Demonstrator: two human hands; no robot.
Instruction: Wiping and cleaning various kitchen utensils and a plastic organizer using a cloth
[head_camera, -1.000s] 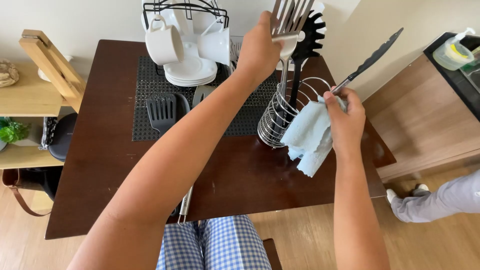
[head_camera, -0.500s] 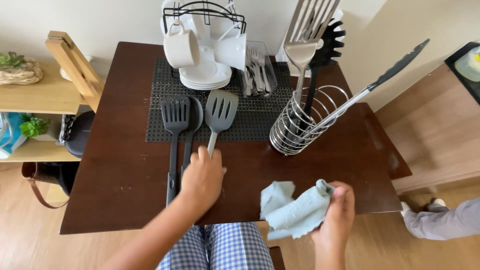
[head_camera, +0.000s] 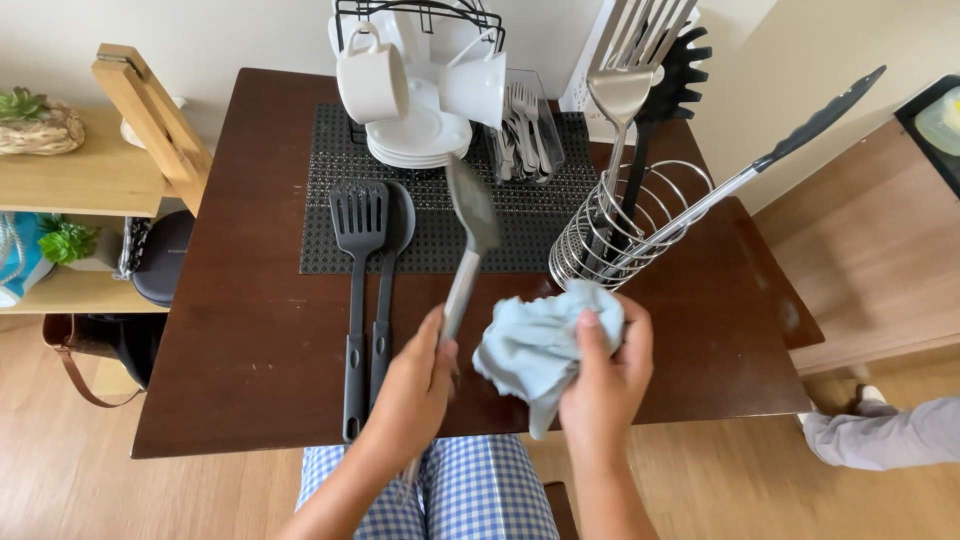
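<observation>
My left hand (head_camera: 415, 385) grips the handle of a grey slotted spatula (head_camera: 470, 225) and holds it lifted off the dark wooden table (head_camera: 250, 340), its head blurred above the black mat (head_camera: 330, 250). My right hand (head_camera: 605, 380) is closed on a light blue cloth (head_camera: 535, 345), right beside the spatula's handle. Two black utensils, a slotted turner (head_camera: 357, 225) and a spoon (head_camera: 395, 235), lie side by side on the table to the left of my left hand.
A wire utensil holder (head_camera: 625, 240) with a metal turner, black pasta server and long tongs (head_camera: 790, 145) stands at right. White cups and plates (head_camera: 415, 100) sit in a rack at the back beside a cutlery box (head_camera: 525, 130). A wooden shelf (head_camera: 90, 180) is left; another person's leg (head_camera: 890, 435) lies lower right.
My left hand has picked the grey spatula up off the mat and raised it. My right hand has moved the cloth up and left, next to the spatula's handle.
</observation>
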